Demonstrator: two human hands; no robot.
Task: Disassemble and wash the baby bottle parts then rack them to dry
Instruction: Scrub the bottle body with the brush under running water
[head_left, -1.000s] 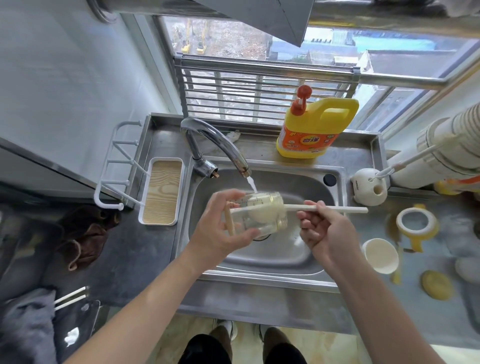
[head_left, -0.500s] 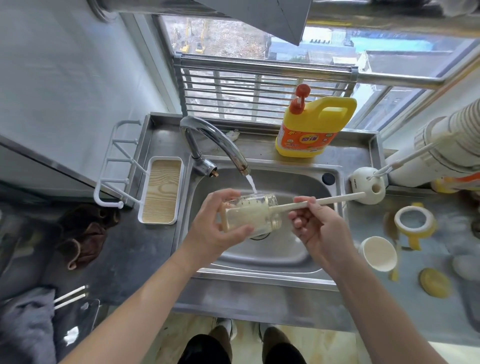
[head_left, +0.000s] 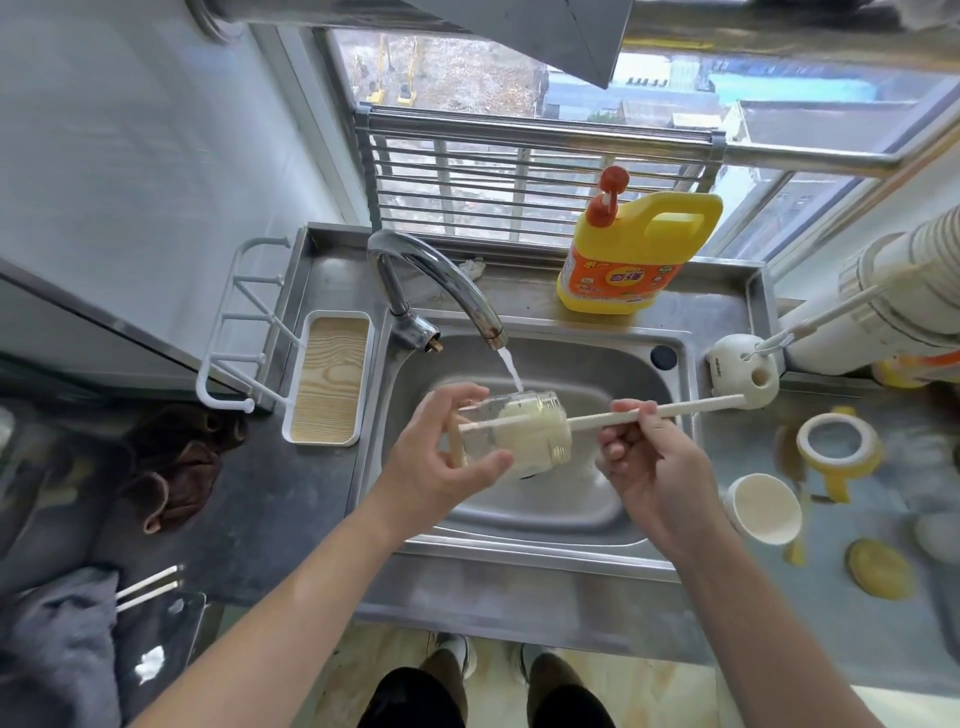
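Gripping clear bottle (head_left: 519, 434) sideways in left hand (head_left: 441, 462), fingers and thumb curled round its base, over middle of sink (head_left: 571, 514), mouth pointing to 3 o'clock. Pinching brush handle (head_left: 675, 413) in right hand (head_left: 649, 462) at bottle's 3 o'clock, cream brush head sitting inside bottle. Spotting cream cup (head_left: 763, 506) and yellow collar ring (head_left: 836, 441) on counter, 3 o'clock of sink. Spotting white drying rack (head_left: 327, 379) at 9 o'clock. Catching water stream (head_left: 509, 369) on bottle's upper side, pouring from faucet (head_left: 441, 280) at 11 o'clock. Farthest, at 1 o'clock, noting yellow detergent jug (head_left: 639, 254).
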